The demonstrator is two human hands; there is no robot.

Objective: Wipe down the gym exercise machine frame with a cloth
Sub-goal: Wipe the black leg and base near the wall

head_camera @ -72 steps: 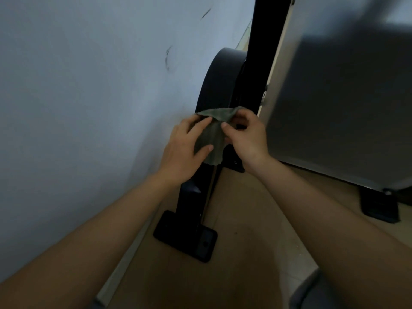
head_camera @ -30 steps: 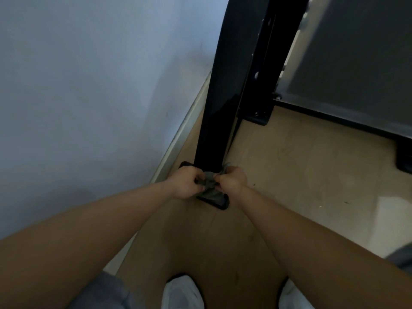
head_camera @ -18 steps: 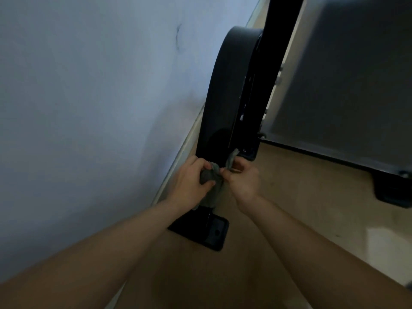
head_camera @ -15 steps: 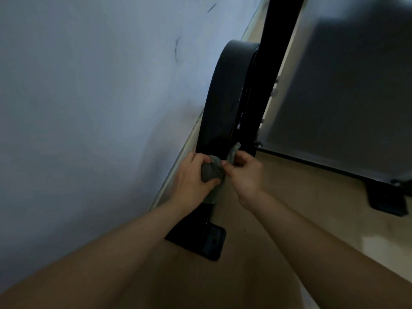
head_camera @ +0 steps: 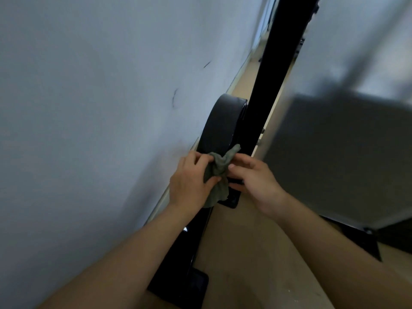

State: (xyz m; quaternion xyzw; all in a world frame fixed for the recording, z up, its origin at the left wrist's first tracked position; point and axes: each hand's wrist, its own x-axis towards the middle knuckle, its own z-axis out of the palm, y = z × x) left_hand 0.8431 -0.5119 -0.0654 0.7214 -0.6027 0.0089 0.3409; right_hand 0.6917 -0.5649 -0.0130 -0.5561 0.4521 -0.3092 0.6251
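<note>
The black machine frame [head_camera: 275,70] rises from a black foot [head_camera: 191,284] on the floor, with a rounded black cover [head_camera: 219,121] beside its upright. A bunched grey-green cloth [head_camera: 217,175] is wrapped against the frame's lower bar. My left hand [head_camera: 189,184] grips the cloth from the left, thumb across it. My right hand [head_camera: 256,181] pinches the cloth's upper end from the right. The bar under the cloth is hidden.
A pale wall [head_camera: 89,108] runs close along the left of the frame. A grey panel [head_camera: 338,157] on black feet stands to the right. Beige floor [head_camera: 245,264] lies between them.
Both hands have slid the cloth up the frame from the foot toward the rounded cover, and the view has tilted upward.
</note>
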